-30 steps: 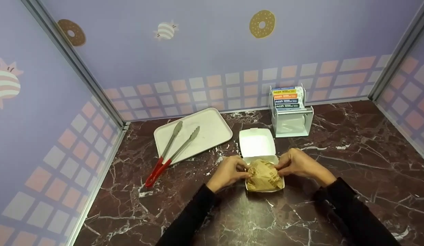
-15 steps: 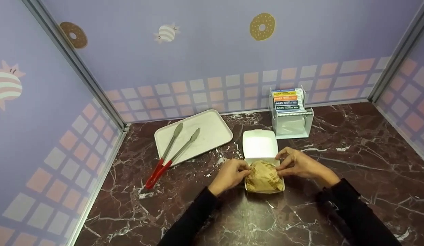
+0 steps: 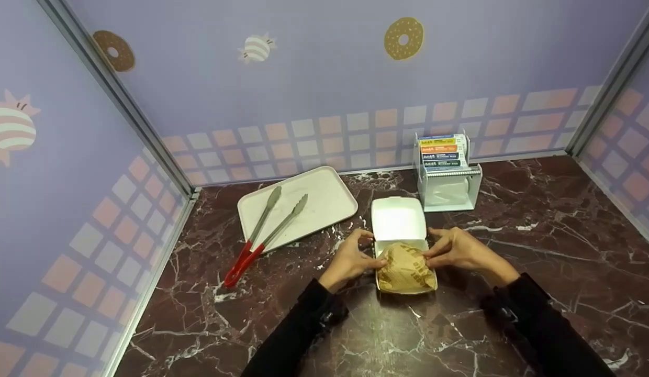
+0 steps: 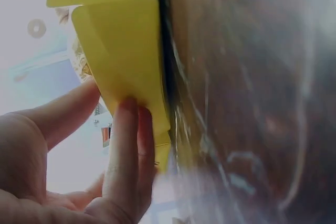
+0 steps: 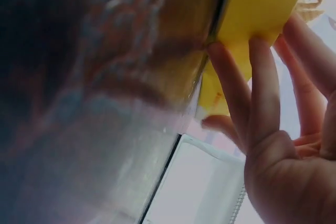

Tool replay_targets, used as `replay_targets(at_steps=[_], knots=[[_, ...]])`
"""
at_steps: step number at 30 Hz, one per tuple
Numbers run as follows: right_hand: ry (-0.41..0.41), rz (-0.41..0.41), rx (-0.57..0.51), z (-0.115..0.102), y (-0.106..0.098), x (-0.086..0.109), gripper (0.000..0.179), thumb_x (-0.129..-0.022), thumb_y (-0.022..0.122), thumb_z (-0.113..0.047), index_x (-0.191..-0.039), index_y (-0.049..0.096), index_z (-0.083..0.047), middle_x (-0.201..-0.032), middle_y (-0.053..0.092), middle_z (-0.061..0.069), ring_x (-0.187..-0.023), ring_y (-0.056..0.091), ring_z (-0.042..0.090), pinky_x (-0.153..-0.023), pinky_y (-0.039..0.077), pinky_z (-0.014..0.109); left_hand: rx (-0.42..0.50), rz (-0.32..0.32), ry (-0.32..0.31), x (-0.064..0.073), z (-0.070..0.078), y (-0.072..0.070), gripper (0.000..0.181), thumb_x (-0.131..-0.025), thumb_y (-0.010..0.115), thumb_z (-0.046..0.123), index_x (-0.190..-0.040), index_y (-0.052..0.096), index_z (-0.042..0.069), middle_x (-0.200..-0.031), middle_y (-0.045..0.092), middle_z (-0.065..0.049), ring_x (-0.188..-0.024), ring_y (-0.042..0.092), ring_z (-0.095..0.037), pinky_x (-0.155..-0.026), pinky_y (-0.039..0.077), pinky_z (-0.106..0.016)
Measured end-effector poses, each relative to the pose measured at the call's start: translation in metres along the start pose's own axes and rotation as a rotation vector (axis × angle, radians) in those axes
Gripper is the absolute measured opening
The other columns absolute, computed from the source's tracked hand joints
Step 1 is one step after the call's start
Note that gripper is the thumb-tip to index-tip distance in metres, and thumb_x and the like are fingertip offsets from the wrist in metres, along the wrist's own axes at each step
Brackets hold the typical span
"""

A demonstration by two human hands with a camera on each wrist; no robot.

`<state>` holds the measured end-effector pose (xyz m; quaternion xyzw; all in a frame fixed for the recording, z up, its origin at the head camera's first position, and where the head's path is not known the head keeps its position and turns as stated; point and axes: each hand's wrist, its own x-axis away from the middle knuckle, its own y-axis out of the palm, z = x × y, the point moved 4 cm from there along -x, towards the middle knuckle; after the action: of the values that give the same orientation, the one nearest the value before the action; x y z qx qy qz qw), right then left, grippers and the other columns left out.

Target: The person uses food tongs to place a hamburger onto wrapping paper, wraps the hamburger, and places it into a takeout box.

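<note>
In the head view a burger wrapped in brown printed paper (image 3: 404,269) sits in the lower half of a burger box (image 3: 398,219), white inside, its lid folded back away from me. My left hand (image 3: 349,262) holds the box's left side, thumb at the rim beside the wrapper. The left wrist view shows its fingertips against the yellow outer wall (image 4: 118,51). On the other side my right hand (image 3: 458,252) holds the right wall, thumb by the wrapper. Its fingers (image 5: 265,87) touch the yellow outside low down in the right wrist view.
A pale tray (image 3: 324,209) lies at the back left, with red-handled tongs (image 3: 256,243) resting across its edge. Behind the box to the right stands a white dispenser (image 3: 449,191) with coloured label rolls. Patterned wall panels (image 3: 324,68) enclose the dark marbled table (image 3: 225,335).
The left fingers have spread from the wrapper back along the box's side. The right fingers have shifted along the right wall. The wrapped burger stays in the box.
</note>
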<state>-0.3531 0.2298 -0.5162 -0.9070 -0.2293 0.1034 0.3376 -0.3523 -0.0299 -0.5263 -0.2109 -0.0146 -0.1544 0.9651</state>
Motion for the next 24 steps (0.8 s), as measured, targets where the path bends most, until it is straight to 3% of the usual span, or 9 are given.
replay_targets(at_steps=[3,5,15,19,24], knots=[[-0.018,-0.011,-0.01,0.0004,0.0002,-0.0009,0.022,-0.079,0.088,-0.014,-0.099,0.082,-0.008,-0.149,0.046,0.034,-0.141,0.043,0.056,-0.118,0.028,0.069,0.051,-0.023,-0.044,-0.0016,-0.0037,0.0009,0.084,-0.077,0.088,0.002,-0.149,0.044,0.004,-0.144,0.058,-0.022,-0.089,0.071,-0.019,-0.076,0.064,-0.028],[-0.025,-0.013,-0.01,0.0007,0.0007,-0.0014,0.021,-0.079,0.088,-0.014,-0.099,0.082,-0.008,-0.149,0.047,0.033,-0.139,0.045,0.056,-0.117,0.03,0.069,0.05,-0.027,-0.039,-0.0019,-0.0038,0.001,0.09,-0.077,0.088,0.003,-0.154,0.04,0.003,-0.145,0.058,-0.022,-0.093,0.07,-0.019,-0.078,0.063,-0.028],[-0.019,0.017,0.004,0.0,0.0013,-0.0017,0.023,-0.075,0.09,-0.013,-0.097,0.083,-0.009,-0.15,0.05,0.031,-0.137,0.048,0.055,-0.117,0.032,0.069,0.013,-0.025,-0.018,-0.0002,-0.0021,0.0015,0.099,-0.078,0.088,0.006,-0.16,0.032,0.005,-0.148,0.057,-0.019,-0.09,0.068,-0.015,-0.079,0.062,-0.026],[0.015,0.048,-0.034,0.0,0.0016,-0.001,0.024,-0.074,0.09,-0.008,-0.097,0.082,-0.006,-0.149,0.051,0.031,-0.135,0.053,0.051,-0.112,0.045,0.056,-0.007,-0.025,0.007,0.0001,-0.001,0.0015,0.102,-0.078,0.088,0.007,-0.162,0.029,0.007,-0.148,0.057,-0.017,-0.086,0.067,-0.014,-0.073,0.061,-0.026],[0.035,0.107,-0.12,-0.0025,0.0034,-0.0005,0.021,-0.074,0.087,0.002,-0.093,0.08,0.0,-0.144,0.055,0.034,-0.108,0.071,0.046,-0.087,0.063,0.035,0.0,-0.019,0.018,0.0012,-0.0021,0.0019,0.106,-0.077,0.088,0.004,-0.164,0.027,0.011,-0.151,0.053,-0.015,-0.081,0.065,-0.012,-0.069,0.06,-0.025]])
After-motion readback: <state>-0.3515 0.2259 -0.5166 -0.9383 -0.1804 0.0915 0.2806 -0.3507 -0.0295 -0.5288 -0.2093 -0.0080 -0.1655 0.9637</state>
